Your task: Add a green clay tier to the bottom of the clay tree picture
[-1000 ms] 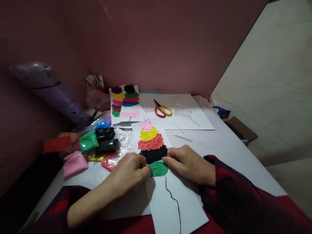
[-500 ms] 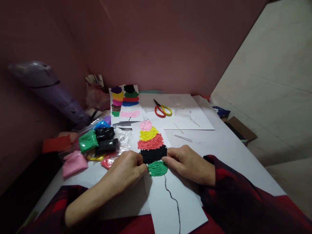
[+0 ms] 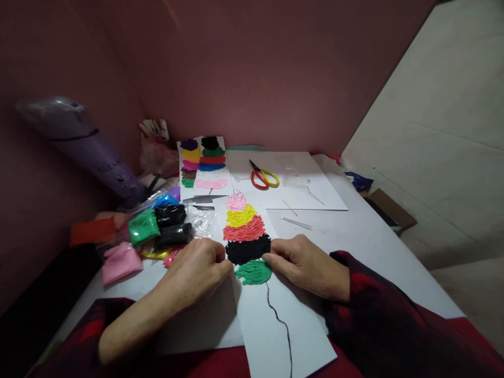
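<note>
A white card (image 3: 263,336) slants across the front of the table, with a layered clay picture on its upper part. From the top its bands are pink clay (image 3: 235,202), yellow clay (image 3: 241,215), coral red clay (image 3: 244,229), black clay (image 3: 249,249) and green clay (image 3: 255,273). Below them a wavy dark line runs down. My left hand (image 3: 207,265) is pinched closed at the card's left edge, just beside the green band; its fingertips hide whatever is between them. My right hand (image 3: 301,262) grips the card's right edge, its thumb beside the black and green bands.
Bagged clay, including a green pack (image 3: 144,227), black pack (image 3: 173,236) and pink pack (image 3: 122,263), is heaped at left. Scissors (image 3: 264,176) lie on white paper behind. A clear rod (image 3: 296,223) lies right of the card. Finished clay pictures (image 3: 212,163) stand at the back.
My left hand has drawn slightly left, away from the green clay's edge. My right hand keeps its place on the card.
</note>
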Available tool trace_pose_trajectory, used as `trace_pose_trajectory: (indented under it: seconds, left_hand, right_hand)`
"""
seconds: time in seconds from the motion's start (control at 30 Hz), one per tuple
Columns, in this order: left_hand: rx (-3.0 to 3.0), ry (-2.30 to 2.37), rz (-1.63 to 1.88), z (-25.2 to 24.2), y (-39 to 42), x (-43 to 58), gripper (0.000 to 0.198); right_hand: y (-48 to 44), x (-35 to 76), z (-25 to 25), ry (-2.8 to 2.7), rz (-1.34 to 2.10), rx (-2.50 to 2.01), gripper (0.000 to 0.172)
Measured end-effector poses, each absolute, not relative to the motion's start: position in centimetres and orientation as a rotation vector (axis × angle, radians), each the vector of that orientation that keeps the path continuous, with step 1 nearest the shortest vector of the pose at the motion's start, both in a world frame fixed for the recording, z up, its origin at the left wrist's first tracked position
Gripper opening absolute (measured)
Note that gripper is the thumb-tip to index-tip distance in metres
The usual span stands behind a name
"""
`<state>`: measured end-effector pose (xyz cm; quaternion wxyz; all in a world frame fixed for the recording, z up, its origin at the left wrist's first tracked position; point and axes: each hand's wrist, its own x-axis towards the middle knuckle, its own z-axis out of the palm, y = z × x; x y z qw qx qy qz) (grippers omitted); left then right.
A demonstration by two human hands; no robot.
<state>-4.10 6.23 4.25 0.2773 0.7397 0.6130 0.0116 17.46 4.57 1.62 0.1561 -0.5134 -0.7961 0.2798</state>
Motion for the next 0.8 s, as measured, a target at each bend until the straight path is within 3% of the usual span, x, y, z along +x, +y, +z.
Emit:
trace_pose_trajectory:
  seconds: [0.23, 0.8]
  left_hand:
    - [1.913, 1.435, 0.212, 3.5, 6.1, -3.7, 0.024]
    - [1.957, 1.536, 0.100, 2.9, 6.0, -3.8, 0.021]
  right_hand:
    - [4.6, 17.4, 1.7, -2.286, 0.796, -1.460, 0.030]
    - [4.6, 17.2, 1.8, -2.301, 0.789, -1.473, 0.029]
